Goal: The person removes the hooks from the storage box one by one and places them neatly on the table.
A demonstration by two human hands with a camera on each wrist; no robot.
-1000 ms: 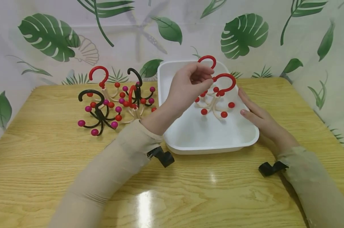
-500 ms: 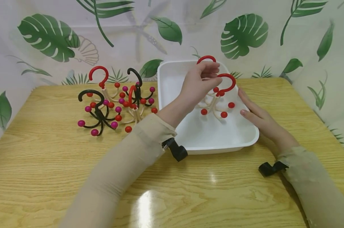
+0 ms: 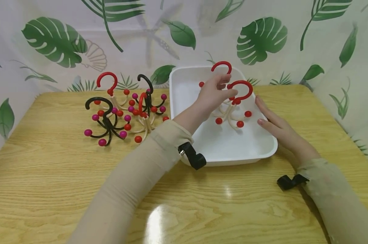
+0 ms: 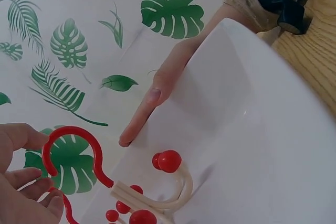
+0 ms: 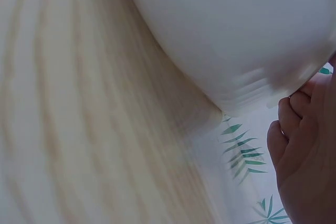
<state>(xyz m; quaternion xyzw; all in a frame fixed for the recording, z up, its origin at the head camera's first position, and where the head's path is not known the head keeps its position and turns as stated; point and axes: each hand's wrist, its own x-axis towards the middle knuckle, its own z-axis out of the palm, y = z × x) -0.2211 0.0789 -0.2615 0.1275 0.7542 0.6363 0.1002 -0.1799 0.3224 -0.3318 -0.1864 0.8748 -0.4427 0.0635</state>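
In the head view my left hand (image 3: 214, 89) is over the white basin (image 3: 226, 145), thumb and fingers apart, beside the red hook of a cream claw-style hanger (image 3: 231, 110). In the left wrist view that left hand (image 4: 23, 177) has a fingertip at the curve of the red hook (image 4: 97, 153); whether it touches cannot be told. A second red-hooked hanger (image 3: 223, 63) stands behind, partly hidden by the hand. My right hand (image 3: 278, 127) rests along the basin's right side with extended fingers. In the right wrist view the right hand (image 5: 304, 135) lies against the basin's outer wall.
Left of the basin, on the wooden table (image 3: 49, 176), stand a red-hooked hanger (image 3: 112, 96), another red-hooked one (image 3: 145, 118), a black hanger (image 3: 106, 120) and a second black hanger (image 3: 147, 95). Behind the table rises a leaf-printed backdrop (image 3: 202, 34).
My left hand has moved right and then slightly down, coming to the front hanger's red hook. My right hand, the basin and the hangers have stayed in place.
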